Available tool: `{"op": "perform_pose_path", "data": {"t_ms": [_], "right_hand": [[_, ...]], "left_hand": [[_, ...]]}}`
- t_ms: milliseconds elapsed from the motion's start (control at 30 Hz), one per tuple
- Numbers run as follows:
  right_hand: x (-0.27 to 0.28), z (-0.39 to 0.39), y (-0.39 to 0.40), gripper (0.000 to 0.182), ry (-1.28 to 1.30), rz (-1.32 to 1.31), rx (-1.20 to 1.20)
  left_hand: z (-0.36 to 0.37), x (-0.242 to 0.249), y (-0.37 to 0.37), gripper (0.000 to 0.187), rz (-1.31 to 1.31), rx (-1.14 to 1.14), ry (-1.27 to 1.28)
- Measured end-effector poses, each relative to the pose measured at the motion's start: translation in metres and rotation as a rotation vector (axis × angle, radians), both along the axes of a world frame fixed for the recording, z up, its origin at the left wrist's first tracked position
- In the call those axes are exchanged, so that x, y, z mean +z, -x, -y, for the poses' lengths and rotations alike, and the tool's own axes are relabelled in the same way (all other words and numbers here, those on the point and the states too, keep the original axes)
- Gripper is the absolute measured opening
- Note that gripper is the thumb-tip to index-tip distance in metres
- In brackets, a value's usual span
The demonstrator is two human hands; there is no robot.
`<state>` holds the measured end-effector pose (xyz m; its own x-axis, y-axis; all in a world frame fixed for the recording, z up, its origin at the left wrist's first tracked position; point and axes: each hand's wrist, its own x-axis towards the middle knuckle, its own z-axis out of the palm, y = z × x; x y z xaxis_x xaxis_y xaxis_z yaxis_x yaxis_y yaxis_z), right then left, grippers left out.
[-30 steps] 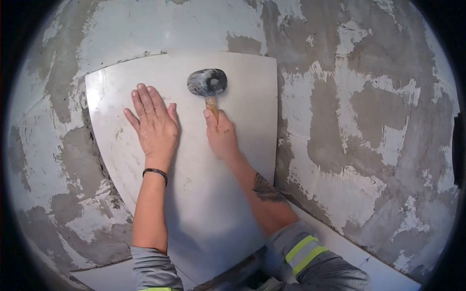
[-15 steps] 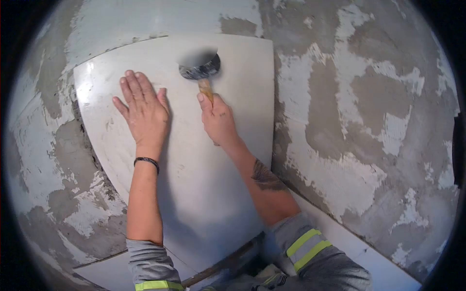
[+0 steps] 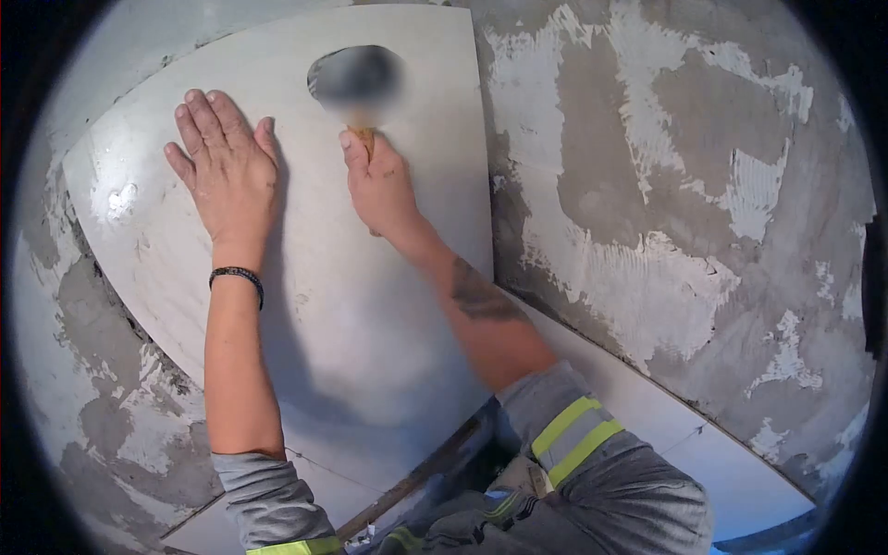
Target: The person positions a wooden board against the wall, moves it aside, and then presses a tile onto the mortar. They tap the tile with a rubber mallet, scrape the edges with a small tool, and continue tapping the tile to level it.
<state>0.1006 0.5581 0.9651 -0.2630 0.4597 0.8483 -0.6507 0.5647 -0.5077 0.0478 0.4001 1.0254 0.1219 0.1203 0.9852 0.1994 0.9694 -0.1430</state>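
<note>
A large pale tile point(image 3: 388, 314) lies against the wall in front of me. On its left part my left hand point(image 3: 227, 176) rests flat, fingers stretched upward and thumb apart. My right hand point(image 3: 381, 185) is closed round the wooden handle of a rubber mallet point(image 3: 356, 79). The mallet's dark head is partly blurred and overlaps the upper part of the tile. Both forearms cross the tile's lower half and cast a shadow on it.
Rough wall point(image 3: 629, 139) with patches of grey and whitish mortar stands to the right. More pale tile point(image 3: 666, 398) runs along the lower right. A brown strip point(image 3: 421, 481) borders the big tile's lower edge, beside a dark gap.
The view has shifted, so the tile and both hands now appear higher and further left. The left hand stays flat on the tile; the mallet stays in the right hand, its head differently angled.
</note>
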Motion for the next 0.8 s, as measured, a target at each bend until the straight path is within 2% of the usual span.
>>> {"op": "perform_pose_path", "data": {"t_ms": [67,167,233,333,367,400,433,533,567,633,733,800], "right_hand": [[0.001,0.001,-0.008,0.044,-0.058,0.031,-0.074],[0.003,-0.003,-0.008,0.044,-0.045,0.054,0.004],[-0.002,0.004,0.004,0.044,-0.017,-0.041,-0.044],[0.005,-0.009,-0.013,0.046,-0.076,0.119,-0.12],[0.003,-0.01,-0.024,0.046,-0.073,0.117,-0.12],[-0.001,-0.01,-0.036,0.046,0.013,0.1,-0.034],[0.002,-0.01,-0.041,0.047,0.091,0.074,0.052],[0.005,-0.024,-0.017,0.047,0.2,-0.046,0.083],[0.002,-0.029,-0.009,0.047,0.212,-0.041,0.076],[0.01,-0.037,0.003,0.046,0.023,0.046,-0.094],[0.002,-0.041,-0.002,0.046,0.059,-0.028,0.03],[0.003,-0.034,0.004,0.046,0.045,-0.034,-0.026]], "left_hand": [[0.002,0.001,-0.001,0.066,0.005,-0.004,0.011],[0.002,0.003,0.003,0.065,-0.028,-0.029,-0.004],[0.001,-0.001,0.002,0.064,-0.03,-0.053,0.004],[-0.006,0.001,-0.008,0.062,-0.034,0.015,0.015],[-0.013,0.004,-0.015,0.061,0.013,0.103,-0.002],[-0.019,0.01,-0.017,0.06,0.058,0.191,-0.021],[-0.026,0.017,-0.001,0.059,-0.063,-0.004,0.054],[-0.047,0.027,0.006,0.061,-0.084,-0.152,0.162],[-0.049,0.025,0.008,0.061,-0.077,-0.159,0.173],[-0.046,0.026,0.006,0.061,-0.061,-0.055,0.17],[-0.045,0.027,0.003,0.06,-0.049,-0.037,0.172],[-0.045,0.029,0.006,0.06,-0.068,-0.057,0.172]]}}
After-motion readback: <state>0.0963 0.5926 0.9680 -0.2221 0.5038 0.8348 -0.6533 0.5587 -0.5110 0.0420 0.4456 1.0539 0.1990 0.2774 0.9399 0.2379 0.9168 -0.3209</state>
